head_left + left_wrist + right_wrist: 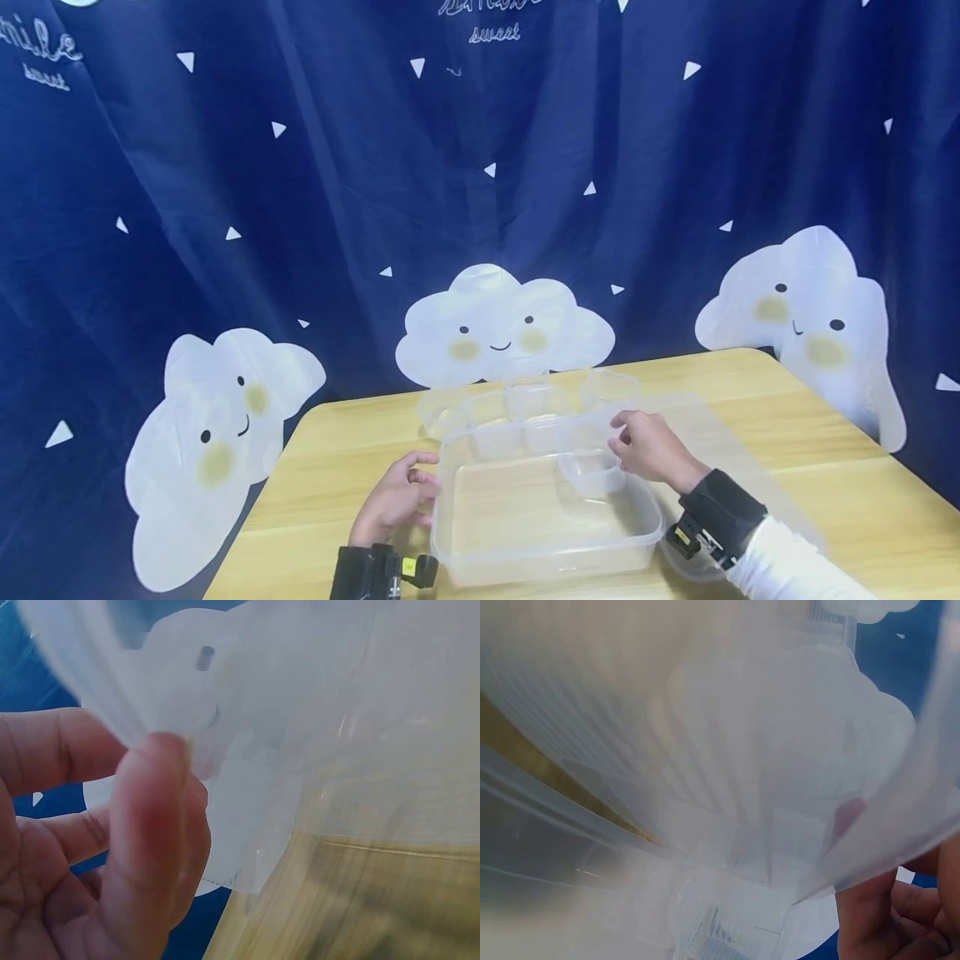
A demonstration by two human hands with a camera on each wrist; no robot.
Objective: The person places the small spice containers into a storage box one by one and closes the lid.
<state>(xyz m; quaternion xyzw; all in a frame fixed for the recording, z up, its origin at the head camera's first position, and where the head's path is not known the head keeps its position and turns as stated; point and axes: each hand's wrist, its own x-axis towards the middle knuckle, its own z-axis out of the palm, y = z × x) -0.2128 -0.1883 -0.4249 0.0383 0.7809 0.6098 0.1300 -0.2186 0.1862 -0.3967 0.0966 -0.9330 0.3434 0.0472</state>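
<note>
A large clear plastic box (547,550) stands on the table, its top uncovered. My left hand (401,496) is at its left side, fingers touching the outer wall; in the left wrist view the thumb (150,825) lies close to the blurred clear plastic (352,735). Inside the box's right half is a small clear plastic cup (592,477). My right hand (651,446) pinches that cup by its upper edge. From the right wrist, one fingertip (847,817) shows through the clear wall. The cup's underside is hard to make out.
Several more small clear cups (487,408) stand behind the box, near the table's (352,442) back edge. A flat translucent sheet, probably a lid (720,433), lies to the right under my forearm. A dark blue curtain (360,167) with cloud faces hangs behind.
</note>
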